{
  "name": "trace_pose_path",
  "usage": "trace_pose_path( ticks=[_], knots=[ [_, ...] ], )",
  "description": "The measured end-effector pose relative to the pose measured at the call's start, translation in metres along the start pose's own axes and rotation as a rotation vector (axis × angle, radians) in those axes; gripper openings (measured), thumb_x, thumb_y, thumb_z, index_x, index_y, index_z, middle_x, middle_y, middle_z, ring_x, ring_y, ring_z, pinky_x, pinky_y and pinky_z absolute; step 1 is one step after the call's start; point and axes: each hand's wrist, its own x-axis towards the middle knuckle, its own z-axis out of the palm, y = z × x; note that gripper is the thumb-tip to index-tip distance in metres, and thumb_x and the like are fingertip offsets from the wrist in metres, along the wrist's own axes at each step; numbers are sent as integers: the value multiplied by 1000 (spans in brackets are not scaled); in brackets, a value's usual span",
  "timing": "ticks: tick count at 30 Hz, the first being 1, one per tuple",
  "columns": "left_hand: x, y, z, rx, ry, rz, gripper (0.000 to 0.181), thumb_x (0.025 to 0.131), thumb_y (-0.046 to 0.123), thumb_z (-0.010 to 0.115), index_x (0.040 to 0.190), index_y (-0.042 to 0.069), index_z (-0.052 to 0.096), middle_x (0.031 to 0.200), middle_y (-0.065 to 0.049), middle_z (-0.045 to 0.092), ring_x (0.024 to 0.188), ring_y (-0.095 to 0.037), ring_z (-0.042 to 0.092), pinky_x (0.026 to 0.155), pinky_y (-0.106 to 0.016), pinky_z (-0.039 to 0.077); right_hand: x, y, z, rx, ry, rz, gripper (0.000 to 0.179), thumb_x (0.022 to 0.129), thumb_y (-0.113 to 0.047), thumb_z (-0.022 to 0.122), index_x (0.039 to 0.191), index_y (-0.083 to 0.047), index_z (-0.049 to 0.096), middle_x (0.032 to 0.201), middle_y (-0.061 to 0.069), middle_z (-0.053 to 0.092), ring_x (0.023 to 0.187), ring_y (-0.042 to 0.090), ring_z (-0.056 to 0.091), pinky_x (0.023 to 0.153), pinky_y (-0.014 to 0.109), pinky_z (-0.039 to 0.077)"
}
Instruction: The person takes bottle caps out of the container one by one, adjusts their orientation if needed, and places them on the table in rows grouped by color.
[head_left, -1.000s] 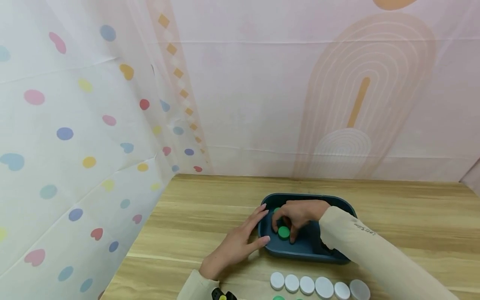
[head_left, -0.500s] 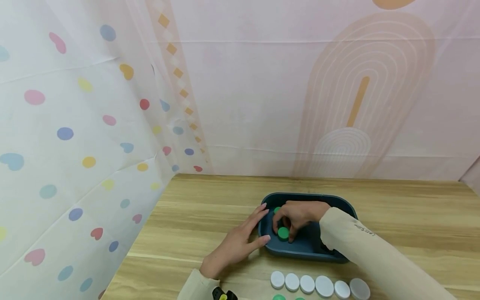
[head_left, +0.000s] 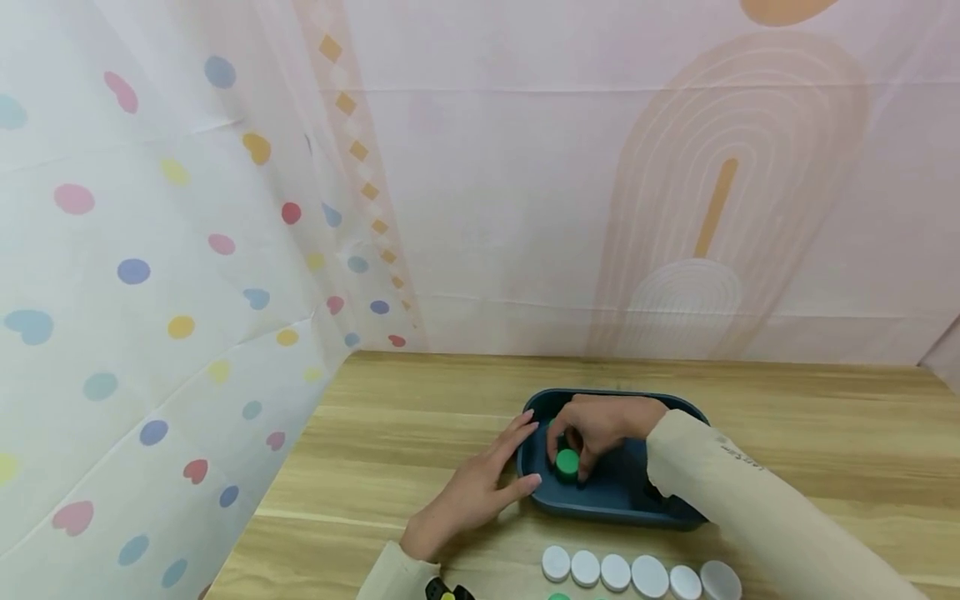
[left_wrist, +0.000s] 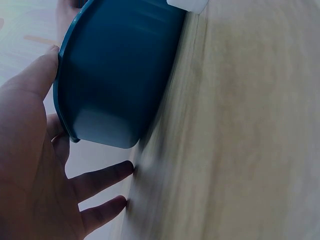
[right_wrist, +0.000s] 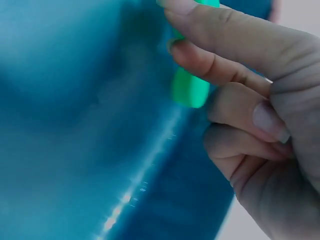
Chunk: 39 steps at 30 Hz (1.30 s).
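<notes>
A dark blue tray [head_left: 611, 510] stands on the wooden table. Inside it, my right hand [head_left: 600, 421] pinches a green round cap [head_left: 567, 465] between thumb and finger. A second green cap [right_wrist: 190, 89] appears beyond the fingertips in the right wrist view; in the head view the hand mostly covers it. My left hand [head_left: 480, 487] has its fingers spread at the tray's left end, thumb and fingertips touching the rim. The left wrist view shows that thumb against the tray wall [left_wrist: 115, 75], with two other fingers reaching down to the table.
A row of several white round caps [head_left: 616, 572] lies in front of the tray. At the bottom edge of the head view, green discs [head_left: 558, 597] are partly cut off. Patterned cloth [head_left: 487, 208] hangs behind the table [head_left: 420, 417] and along its left side.
My right hand and sleeve have shifted slightly up and to the right, and the pinched cap seems raised a little. The left hand stays on the tray rim. The head view has tilted slightly.
</notes>
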Motion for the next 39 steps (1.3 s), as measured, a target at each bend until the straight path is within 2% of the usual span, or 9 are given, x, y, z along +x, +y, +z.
trace_pose_path(
  ticks=[8,18,22,28,34,39],
  knots=[
    [-1,-4,0,13,10,-17,65,98,51,45,153,28,22,157,17,9,136,-23,34,98,-52,41,-18,-9,-11,8,17,-22,29,73,-19,85,95,-30,69,80,-10,61,69,6,55,63,24,49],
    [-1,-6,-4,24,26,-14,65,97,50,47,153,28,22,158,16,10,137,-25,33,100,-53,39,-62,-18,-15,24,68,-118,31,75,-17,83,101,-25,69,79,-13,61,68,4,57,62,23,50],
    [-1,-8,-4,21,31,-5,65,98,49,48,153,26,22,158,14,10,137,-25,32,100,-54,38,-80,-21,-9,26,92,-168,32,75,-18,83,102,-28,68,76,-16,61,66,2,57,59,21,49],
    [-2,-8,-4,24,28,-18,65,97,50,47,153,29,21,158,17,9,138,-23,30,101,-53,38,-105,-27,2,23,142,-273,31,77,-20,81,105,-26,67,77,-19,61,64,-3,55,55,17,48],
    [-2,-7,-5,23,30,-13,65,98,49,47,153,27,22,158,17,9,138,-23,30,100,-54,39,-131,-30,14,47,205,-313,30,82,-25,77,109,-29,65,82,-20,61,65,-5,52,52,16,46],
    [-1,-6,-6,30,28,-15,65,97,51,47,153,29,21,157,19,8,138,-22,30,101,-52,38,-146,-27,29,74,227,-350,35,83,-21,76,114,-30,62,84,-19,61,66,-7,51,51,14,44]
  ],
)
